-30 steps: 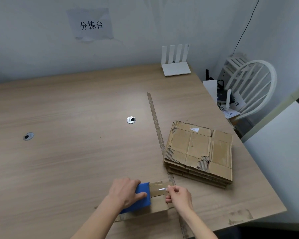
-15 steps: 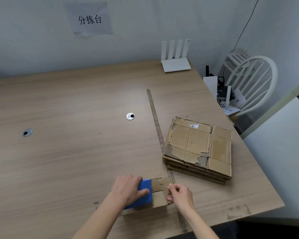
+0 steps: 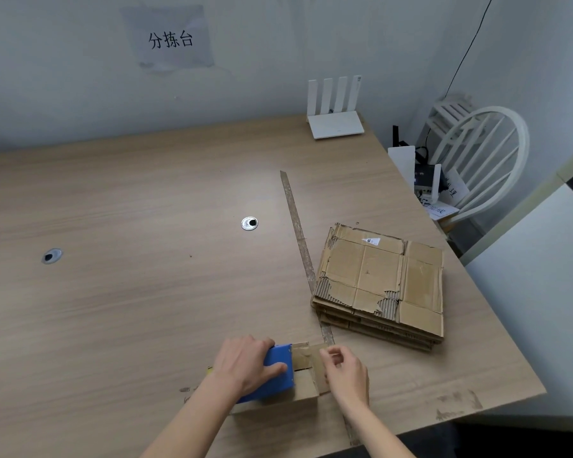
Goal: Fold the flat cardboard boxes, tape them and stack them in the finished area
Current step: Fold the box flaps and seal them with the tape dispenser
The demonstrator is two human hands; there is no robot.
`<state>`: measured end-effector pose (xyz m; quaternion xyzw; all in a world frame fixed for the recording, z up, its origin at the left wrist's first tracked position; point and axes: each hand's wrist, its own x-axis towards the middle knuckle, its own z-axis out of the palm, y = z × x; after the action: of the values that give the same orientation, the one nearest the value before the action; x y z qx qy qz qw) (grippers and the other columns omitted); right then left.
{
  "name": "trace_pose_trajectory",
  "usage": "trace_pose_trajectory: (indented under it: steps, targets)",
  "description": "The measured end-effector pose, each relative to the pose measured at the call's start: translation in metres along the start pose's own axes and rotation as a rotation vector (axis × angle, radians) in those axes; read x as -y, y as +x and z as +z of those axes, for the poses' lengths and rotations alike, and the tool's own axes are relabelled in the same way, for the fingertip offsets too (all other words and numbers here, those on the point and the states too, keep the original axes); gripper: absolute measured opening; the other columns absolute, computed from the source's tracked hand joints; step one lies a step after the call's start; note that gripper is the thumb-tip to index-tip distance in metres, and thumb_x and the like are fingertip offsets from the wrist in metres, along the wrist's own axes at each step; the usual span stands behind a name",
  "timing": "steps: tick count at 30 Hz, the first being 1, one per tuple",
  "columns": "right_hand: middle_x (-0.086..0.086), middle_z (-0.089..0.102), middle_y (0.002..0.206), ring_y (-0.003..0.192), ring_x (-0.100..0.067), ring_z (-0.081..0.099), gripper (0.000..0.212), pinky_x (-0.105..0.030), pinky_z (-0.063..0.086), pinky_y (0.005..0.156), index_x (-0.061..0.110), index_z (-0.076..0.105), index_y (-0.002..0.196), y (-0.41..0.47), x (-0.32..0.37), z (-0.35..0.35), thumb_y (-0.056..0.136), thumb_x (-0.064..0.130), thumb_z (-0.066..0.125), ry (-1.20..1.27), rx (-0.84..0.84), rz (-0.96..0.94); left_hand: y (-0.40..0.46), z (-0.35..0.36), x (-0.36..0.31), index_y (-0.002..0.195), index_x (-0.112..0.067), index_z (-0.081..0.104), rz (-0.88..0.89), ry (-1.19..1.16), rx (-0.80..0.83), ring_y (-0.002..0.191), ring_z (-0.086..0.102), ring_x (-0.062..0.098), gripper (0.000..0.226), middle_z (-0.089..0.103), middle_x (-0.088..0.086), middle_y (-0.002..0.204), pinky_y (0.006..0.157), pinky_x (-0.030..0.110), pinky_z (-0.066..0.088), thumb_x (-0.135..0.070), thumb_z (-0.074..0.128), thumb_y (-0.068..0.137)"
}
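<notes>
Left hand (image 3: pixel 245 366): it is laid over a blue tape holder (image 3: pixel 277 375). The fingers and thumb are curled round the holder, so it is gripped.
Tape holder: it is pressed on top of a small box (image 3: pixel 303 378), on the box's left part.
Right hand (image 3: pixel 346 370): it is placed at the right end of the small box. The fingers are bent and something thin seems to be pinched at the box's edge. What is pinched is too small to be told for sure; it looks like the end of the tape.
Small box: it is folded up and is set on the table (image 3: pixel 146 292), near the front edge, between the two hands. A line is seen where the top flaps meet.
Flat boxes (image 3: pixel 381 285): a pile of them is kept on the right side of the table, behind the right hand and apart from it. The top one is torn at its edges.
Strip (image 3: pixel 300 242): a long thin brown strip is stuck along the table, just left of the pile.
Router (image 3: pixel 334 110): a white one is stood at the far edge of the table, by the wall.
Chair (image 3: pixel 487 157): a white one is seen past the table's right side.
Paper sign (image 3: pixel 169 38): it is stuck on the wall.
</notes>
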<state>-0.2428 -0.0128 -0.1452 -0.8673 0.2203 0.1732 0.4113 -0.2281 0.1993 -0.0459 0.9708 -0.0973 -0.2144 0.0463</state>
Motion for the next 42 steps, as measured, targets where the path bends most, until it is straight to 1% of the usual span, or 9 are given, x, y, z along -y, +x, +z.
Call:
trace_pose_trajectory:
  steps: [3, 5, 8, 12, 17, 29, 33, 36, 42]
  targets:
    - [0.014, 0.067, 0.09, 0.085, 0.0, 0.062, 0.027, -0.025, 0.055, 0.075, 0.037, 0.062, 0.094, -0.011, 0.007, 0.006, 0.081, 0.06, 0.071, -0.028, 0.091, -0.08, 0.001, -0.002, -0.001, 0.12, -0.029, 0.061, -0.007, -0.005, 0.02, 0.081, 0.063, 0.014, 0.053, 0.069, -0.005, 0.099, 0.062, 0.025, 0.042, -0.07, 0.043, 0.09]
    - [0.014, 0.066, 0.091, 0.085, -0.001, 0.062, 0.02, -0.027, 0.057, 0.077, 0.036, 0.061, 0.092, -0.014, 0.008, 0.009, 0.085, 0.051, 0.073, -0.014, 0.081, -0.083, -0.001, -0.002, 0.0, 0.122, -0.029, 0.06, -0.005, -0.003, 0.025, 0.081, 0.063, 0.015, 0.055, 0.069, -0.005, 0.099, 0.065, 0.026, 0.045, -0.07, 0.043, 0.091]
    - [0.015, 0.066, 0.089, 0.084, -0.003, 0.062, 0.018, -0.03, 0.056, 0.076, 0.036, 0.06, 0.086, -0.017, 0.011, 0.011, 0.087, 0.049, 0.072, -0.016, 0.035, -0.076, -0.007, -0.007, 0.008, 0.124, -0.03, 0.058, -0.001, 0.013, 0.014, 0.08, 0.061, 0.019, 0.054, 0.067, -0.004, 0.097, 0.06, 0.029, 0.041, -0.07, 0.041, 0.092]
    - [0.017, 0.067, 0.089, 0.087, -0.011, 0.063, 0.016, -0.029, 0.047, 0.07, 0.034, 0.062, 0.083, -0.017, 0.015, 0.005, 0.087, 0.046, 0.072, -0.046, -0.009, -0.065, -0.028, -0.008, 0.053, 0.127, -0.033, 0.058, -0.064, 0.106, 0.047, 0.096, 0.065, 0.026, 0.057, 0.07, 0.0, 0.107, 0.071, 0.035, 0.045, -0.072, 0.042, 0.088]
    - [0.018, 0.067, 0.088, 0.086, -0.01, 0.063, 0.015, -0.036, 0.056, 0.076, 0.036, 0.061, 0.083, -0.013, 0.013, 0.005, 0.087, 0.046, 0.072, -0.065, 0.004, -0.116, -0.066, -0.001, 0.11, 0.133, -0.044, 0.053, -0.18, 0.031, 0.07, 0.099, 0.065, 0.021, 0.057, 0.07, -0.006, 0.112, 0.076, 0.033, 0.047, -0.074, 0.041, 0.086]
    - [0.02, 0.067, 0.087, 0.086, -0.013, 0.062, 0.016, -0.034, 0.052, 0.077, 0.035, 0.064, 0.086, -0.012, 0.014, 0.008, 0.086, 0.048, 0.072, -0.123, -0.006, -0.171, -0.076, 0.043, 0.116, 0.139, -0.046, 0.048, -0.207, -0.104, 0.113, 0.11, 0.062, 0.02, 0.062, 0.067, -0.009, 0.124, 0.083, 0.032, 0.047, -0.074, 0.042, 0.084]
    - [0.019, 0.066, 0.086, 0.086, -0.013, 0.061, 0.015, -0.034, 0.051, 0.076, 0.036, 0.063, 0.085, -0.013, 0.015, 0.01, 0.088, 0.048, 0.071, -0.126, -0.019, -0.184, -0.077, 0.057, 0.12, 0.143, -0.048, 0.039, -0.188, -0.118, 0.113, 0.105, 0.063, 0.022, 0.061, 0.066, -0.006, 0.121, 0.081, 0.034, 0.048, -0.074, 0.038, 0.088]
    - [0.02, 0.065, 0.086, 0.086, -0.012, 0.061, 0.015, -0.036, 0.053, 0.076, 0.037, 0.062, 0.086, -0.014, 0.013, 0.013, 0.088, 0.049, 0.07, -0.127, -0.025, -0.189, -0.074, 0.057, 0.123, 0.142, -0.048, 0.038, -0.154, -0.101, 0.073, 0.1, 0.064, 0.021, 0.069, 0.068, -0.008, 0.118, 0.077, 0.035, 0.048, -0.078, 0.03, 0.081]
    - [0.021, 0.065, 0.085, 0.086, -0.013, 0.063, 0.015, -0.037, 0.054, 0.077, 0.036, 0.062, 0.085, -0.013, 0.014, 0.011, 0.088, 0.048, 0.07, -0.129, -0.024, -0.197, -0.084, 0.056, 0.131, 0.141, -0.049, 0.04, -0.173, -0.22, 0.058, 0.104, 0.062, 0.015, 0.057, 0.066, -0.013, 0.12, 0.085, 0.034, 0.049, -0.071, 0.041, 0.088]
